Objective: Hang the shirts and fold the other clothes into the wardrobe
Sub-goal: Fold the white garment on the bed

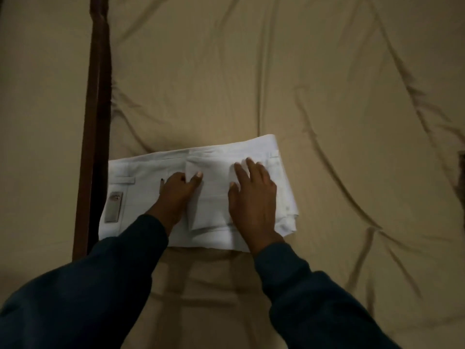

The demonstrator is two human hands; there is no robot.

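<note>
From the head view, a pair of white trousers (pixel 156 177), already doubled into a broad rectangle, lies on the tan bedsheet (pixel 251 71), its left end just beside the dark wooden bed rail (pixel 97 122) and its waistband side, with belt loop and a metallic label (pixel 113 207), nearest that rail. A narrower folded panel lies across the middle of the trousers. The left hand (pixel 176 191) sits on the rail side of that panel, knuckles bent and fingers curled at its edge, the thumb tip on top, so it looks to be pinching the panel's edge. The right hand (pixel 253 197) lies flat on the far side from the rail, fingers spread and straight, pressing the cloth down. Both sleeves are dark. I'd judge the folding nearly finished, with the wardrobe not in sight. To do this fold well, the flat hand should hold the stack while the other draws the panel square to the long edges, then smooths outward away from the rail so that no air or creases stay trapped before lifting.
</note>
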